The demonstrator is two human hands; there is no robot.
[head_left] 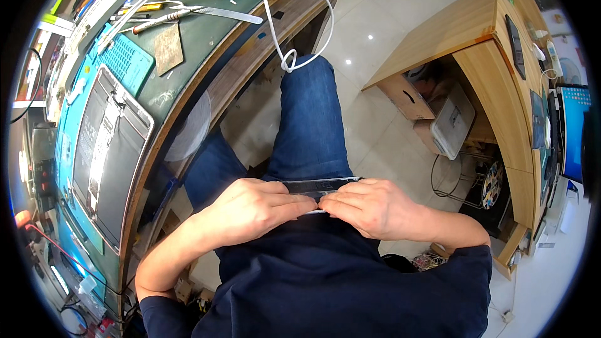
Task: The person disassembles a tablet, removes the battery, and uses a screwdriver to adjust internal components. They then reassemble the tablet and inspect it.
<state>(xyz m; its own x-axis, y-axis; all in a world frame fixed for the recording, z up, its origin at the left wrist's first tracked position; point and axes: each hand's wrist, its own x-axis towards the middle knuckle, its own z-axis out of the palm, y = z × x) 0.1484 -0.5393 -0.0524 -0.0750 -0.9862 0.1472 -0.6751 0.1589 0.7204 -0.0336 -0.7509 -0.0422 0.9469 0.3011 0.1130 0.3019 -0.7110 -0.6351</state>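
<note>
A flat dark panel with a thin light edge (320, 185) is held close to my body, above my lap. My left hand (255, 208) is closed over its left part, and my right hand (370, 206) grips the right part. The fingertips of both hands almost meet at the panel's middle. Most of the panel lies hidden under my fingers, so its exact kind is unclear. On the bench to my left lies an opened tablet-like device (111, 156) with black battery cells and a silver strip across its middle.
The green-topped workbench (206, 37) carries a teal mat (128, 56), a metal plate (168, 49), a flat blade tool (228, 15) and several hand tools. A white cable (332, 22) loops over its edge. At right stands a wooden desk (438, 19) with a plastic bin (456, 122) beneath.
</note>
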